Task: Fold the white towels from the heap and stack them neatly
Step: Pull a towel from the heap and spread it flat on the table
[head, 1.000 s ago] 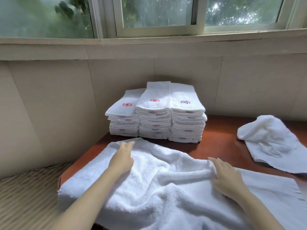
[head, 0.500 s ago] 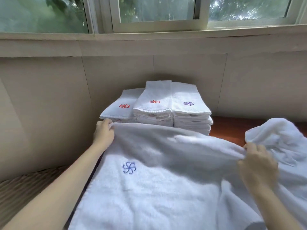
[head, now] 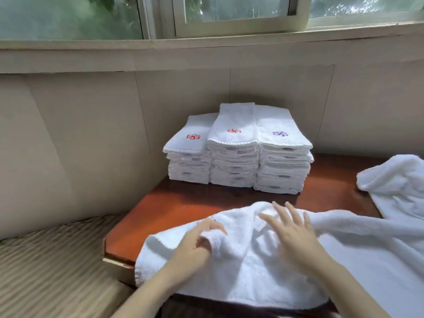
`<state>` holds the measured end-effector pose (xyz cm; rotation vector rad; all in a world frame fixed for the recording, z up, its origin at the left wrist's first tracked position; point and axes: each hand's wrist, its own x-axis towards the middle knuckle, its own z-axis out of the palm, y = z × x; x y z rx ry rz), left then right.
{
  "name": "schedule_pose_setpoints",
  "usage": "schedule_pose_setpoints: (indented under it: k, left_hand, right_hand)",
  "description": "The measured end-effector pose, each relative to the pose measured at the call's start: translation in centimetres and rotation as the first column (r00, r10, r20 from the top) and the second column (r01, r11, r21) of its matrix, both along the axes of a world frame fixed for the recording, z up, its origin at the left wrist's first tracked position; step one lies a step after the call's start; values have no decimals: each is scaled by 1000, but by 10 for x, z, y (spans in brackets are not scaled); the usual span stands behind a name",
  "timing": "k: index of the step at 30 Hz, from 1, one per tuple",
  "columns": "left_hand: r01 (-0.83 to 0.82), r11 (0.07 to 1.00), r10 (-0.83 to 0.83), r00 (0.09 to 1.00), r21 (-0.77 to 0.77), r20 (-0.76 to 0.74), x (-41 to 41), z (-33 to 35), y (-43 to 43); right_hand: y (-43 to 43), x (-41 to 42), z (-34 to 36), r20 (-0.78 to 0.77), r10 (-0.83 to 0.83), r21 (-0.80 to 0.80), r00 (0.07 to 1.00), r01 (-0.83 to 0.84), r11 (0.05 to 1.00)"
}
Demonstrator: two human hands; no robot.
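Towel | L hand grips fold | R hand splayed flat | stacks: 2 red, 1 purple logo

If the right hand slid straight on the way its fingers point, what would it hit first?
Beyond the towel under it and bare table, the right hand would probably meet the folded stacks, near the join of middle and right ones.

Fluffy terry-cloth towel – glossy, smooth reddish wooden table.
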<state>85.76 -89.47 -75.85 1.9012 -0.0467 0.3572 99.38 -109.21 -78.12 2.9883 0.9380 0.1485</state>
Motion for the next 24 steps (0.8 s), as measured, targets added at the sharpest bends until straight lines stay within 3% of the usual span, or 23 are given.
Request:
schedule_pose_setpoints:
  k: [4, 10, 14, 17, 19, 24]
  left_hand:
    - [184, 979, -172, 977, 90, -123, -3, -16, -30]
    - [165, 986, -157, 967, 24, -199, 5, -30, -37]
    - [165, 986, -156, 958, 19, -239, 5, -31, -32]
    - [137, 988, -108, 946, 77, -307, 4, -29, -28]
    - [73, 973, 16, 924, 217, -382, 7, -26, -26]
    - [19, 903, 203, 861, 429, -466, 23, -15, -16]
  right_hand:
    - [11, -11, -15, 51, 6, 63, 999, -9, 998]
    - [1, -6, -19, 70, -90, 158, 993, 78, 984]
    - [5, -6, -18, 202, -159, 308, 966, 92, 947]
    - [-5, 8, -13, 2, -263, 186, 965, 258, 948]
    - [-13, 17, -9, -117, -299, 177, 947, 316, 932]
    - [-17, 19, -2, -123, -281, 228, 952, 303, 926]
